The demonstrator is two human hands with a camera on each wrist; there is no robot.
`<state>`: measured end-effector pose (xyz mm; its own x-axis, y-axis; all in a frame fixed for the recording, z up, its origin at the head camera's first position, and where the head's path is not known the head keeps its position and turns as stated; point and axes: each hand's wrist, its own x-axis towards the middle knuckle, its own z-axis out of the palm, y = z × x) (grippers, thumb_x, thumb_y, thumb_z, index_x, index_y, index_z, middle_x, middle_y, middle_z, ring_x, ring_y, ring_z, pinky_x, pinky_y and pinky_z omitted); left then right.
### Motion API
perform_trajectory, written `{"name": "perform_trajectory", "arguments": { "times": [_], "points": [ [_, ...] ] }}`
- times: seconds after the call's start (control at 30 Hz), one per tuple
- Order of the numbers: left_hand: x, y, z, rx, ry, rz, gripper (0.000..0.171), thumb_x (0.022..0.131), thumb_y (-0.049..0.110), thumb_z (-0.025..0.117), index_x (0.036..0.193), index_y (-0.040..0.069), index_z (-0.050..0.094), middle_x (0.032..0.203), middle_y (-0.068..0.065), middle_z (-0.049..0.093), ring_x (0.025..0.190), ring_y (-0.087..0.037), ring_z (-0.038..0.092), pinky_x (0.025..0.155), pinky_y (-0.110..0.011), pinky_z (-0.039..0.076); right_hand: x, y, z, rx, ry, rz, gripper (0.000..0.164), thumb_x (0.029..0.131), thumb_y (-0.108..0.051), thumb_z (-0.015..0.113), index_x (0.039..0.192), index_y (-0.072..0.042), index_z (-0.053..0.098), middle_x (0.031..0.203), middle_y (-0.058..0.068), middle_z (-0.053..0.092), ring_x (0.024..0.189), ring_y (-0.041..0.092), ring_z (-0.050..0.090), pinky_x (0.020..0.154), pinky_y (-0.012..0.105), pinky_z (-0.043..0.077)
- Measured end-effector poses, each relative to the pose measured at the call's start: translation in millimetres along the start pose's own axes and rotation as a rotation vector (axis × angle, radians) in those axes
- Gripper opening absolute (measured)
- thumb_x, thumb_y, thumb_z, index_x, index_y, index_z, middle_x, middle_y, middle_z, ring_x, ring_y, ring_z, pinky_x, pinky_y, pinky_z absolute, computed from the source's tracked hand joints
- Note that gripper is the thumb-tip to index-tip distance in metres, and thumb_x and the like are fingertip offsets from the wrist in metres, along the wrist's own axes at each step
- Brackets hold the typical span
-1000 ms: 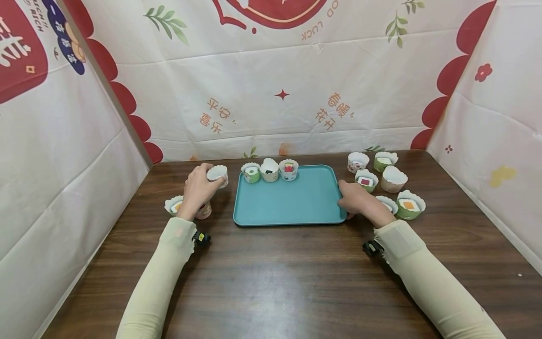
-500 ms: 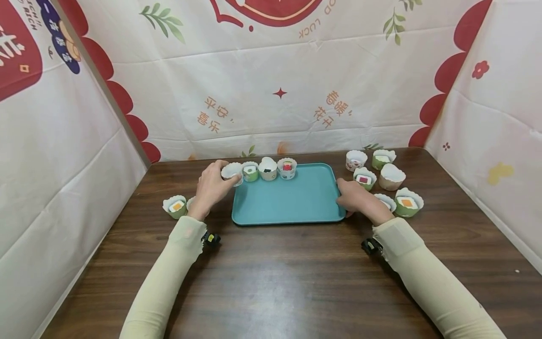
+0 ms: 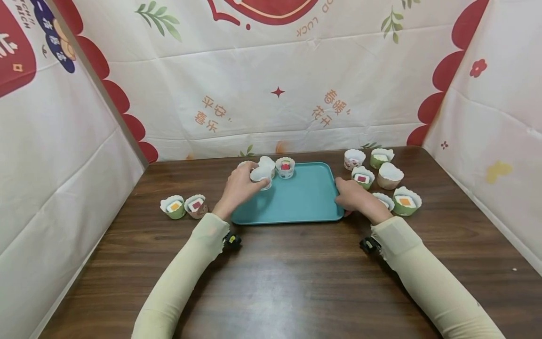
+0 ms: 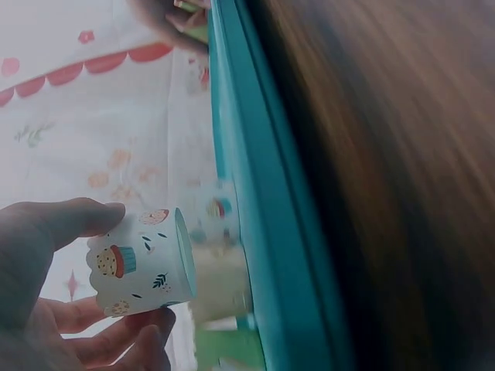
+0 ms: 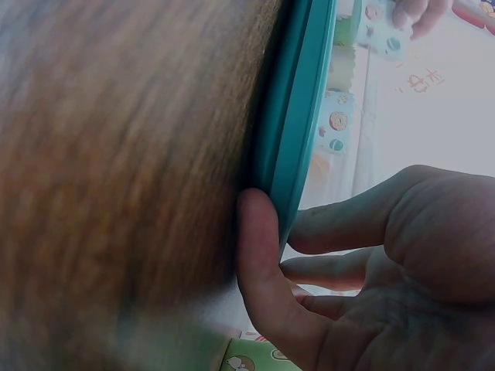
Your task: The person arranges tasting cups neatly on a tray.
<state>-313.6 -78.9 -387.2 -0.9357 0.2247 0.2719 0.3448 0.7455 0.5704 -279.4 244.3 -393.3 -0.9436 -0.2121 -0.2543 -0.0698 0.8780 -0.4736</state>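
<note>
My left hand (image 3: 240, 186) holds a white paper baking cup (image 4: 143, 263) with cupcake prints, pinched between thumb and fingers, above the rear left of the teal tray (image 3: 300, 200). In the left wrist view the cup is tipped on its side and clear of the tray. Along the tray's back edge stand a patterned cup (image 3: 285, 168) with a red piece inside and a pale cup (image 3: 267, 163); a green cup beside them is mostly hidden by my left hand. My right hand (image 3: 354, 194) grips the tray's right rim, thumb and fingers on either side of it.
At the left, a green cup (image 3: 173, 207) with an orange-and-white piece and a brown cup (image 3: 197, 206) stand on the wooden table (image 3: 275, 282). Several more cups, including a green one (image 3: 407, 201), cluster right of the tray. Printed cloth (image 3: 254, 70) hangs behind.
My left hand has carried the white cup rightward from the table to over the tray, uncovering the two cups at the left. My right hand keeps its grip on the tray rim.
</note>
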Motion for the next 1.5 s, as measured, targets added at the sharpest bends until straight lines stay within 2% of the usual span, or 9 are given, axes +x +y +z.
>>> {"name": "perform_trajectory", "arguments": {
  "times": [0.2, 0.37, 0.63, 0.8, 0.93, 1.1, 1.33, 1.5],
  "points": [
    [9.8, 23.3, 15.5, 0.032, -0.06, 0.065, 0.054, 0.091, 0.039, 0.075, 0.133, 0.007, 0.061, 0.124, -0.011, 0.07, 0.097, -0.025, 0.063, 0.082, -0.041, 0.055, -0.2, 0.2, -0.5, -0.006, 0.007, -0.002, 0.064, 0.098, -0.002, 0.044, 0.155, 0.016, 0.019, 0.141, 0.047, 0.043, 0.074, 0.029, 0.069, 0.052, 0.034, 0.061],
    [18.0, 37.2, 26.5, 0.056, -0.096, 0.105, 0.051, 0.09, 0.036, 0.074, 0.132, 0.009, 0.061, 0.125, -0.009, 0.069, 0.097, -0.024, 0.06, 0.079, -0.04, 0.052, -0.4, 0.3, -0.9, 0.004, 0.004, -0.001, 0.065, 0.098, -0.002, 0.043, 0.156, 0.016, 0.018, 0.142, 0.047, 0.041, 0.074, 0.028, 0.069, 0.052, 0.034, 0.061],
    [30.2, 58.7, 35.9, 0.077, -0.142, 0.142, 0.054, 0.091, 0.04, 0.074, 0.135, 0.011, 0.061, 0.131, -0.007, 0.068, 0.112, -0.025, 0.064, 0.092, -0.043, 0.056, 0.2, 0.1, 0.2, -0.008, 0.004, 0.002, 0.067, 0.098, -0.002, 0.045, 0.156, 0.016, 0.016, 0.142, 0.046, 0.042, 0.071, 0.027, 0.068, 0.051, 0.034, 0.061],
    [45.6, 70.5, 41.2, 0.118, -0.176, 0.155, 0.055, 0.09, 0.045, 0.075, 0.133, 0.013, 0.061, 0.125, -0.004, 0.071, 0.106, -0.022, 0.067, 0.088, -0.041, 0.058, -0.1, -0.4, 0.2, -0.011, 0.013, 0.005, 0.067, 0.097, -0.001, 0.045, 0.156, 0.016, 0.017, 0.143, 0.047, 0.042, 0.068, 0.026, 0.069, 0.051, 0.034, 0.061],
    [60.3, 77.1, 45.4, 0.137, -0.218, 0.154, 0.056, 0.09, 0.046, 0.074, 0.134, 0.014, 0.06, 0.124, -0.004, 0.071, 0.103, -0.021, 0.068, 0.088, -0.04, 0.059, -0.7, -1.4, -0.4, -0.008, 0.012, 0.01, 0.068, 0.097, -0.001, 0.045, 0.156, 0.016, 0.016, 0.143, 0.048, 0.041, 0.066, 0.025, 0.069, 0.05, 0.033, 0.061],
    [75.1, 83.1, 48.2, 0.165, -0.252, 0.147, 0.059, 0.09, 0.045, 0.076, 0.136, 0.012, 0.059, 0.131, -0.006, 0.069, 0.108, -0.021, 0.067, 0.096, -0.04, 0.058, -0.9, -2.1, 0.0, -0.004, 0.006, 0.008, 0.069, 0.098, -0.002, 0.046, 0.157, 0.016, 0.015, 0.142, 0.047, 0.042, 0.067, 0.026, 0.068, 0.05, 0.034, 0.061],
    [89.2, 90.9, 50.8, 0.201, -0.282, 0.171, 0.052, 0.091, 0.038, 0.076, 0.132, 0.012, 0.058, 0.122, -0.005, 0.069, 0.099, -0.018, 0.064, 0.089, -0.035, 0.058, -0.3, -0.7, 0.3, -0.01, 0.021, 0.002, 0.067, 0.096, 0.0, 0.047, 0.155, 0.017, 0.019, 0.14, 0.047, 0.044, 0.069, 0.026, 0.07, 0.051, 0.032, 0.062],
    [96.8, 93.6, 56.1, 0.238, -0.296, 0.188, 0.048, 0.093, 0.03, 0.073, 0.133, 0.009, 0.059, 0.125, -0.006, 0.068, 0.103, -0.019, 0.063, 0.09, -0.034, 0.058, -0.5, 0.4, 0.1, -0.006, 0.018, 0.002, 0.067, 0.095, 0.0, 0.046, 0.154, 0.017, 0.019, 0.139, 0.047, 0.044, 0.07, 0.027, 0.07, 0.051, 0.032, 0.062]
  ]
}}
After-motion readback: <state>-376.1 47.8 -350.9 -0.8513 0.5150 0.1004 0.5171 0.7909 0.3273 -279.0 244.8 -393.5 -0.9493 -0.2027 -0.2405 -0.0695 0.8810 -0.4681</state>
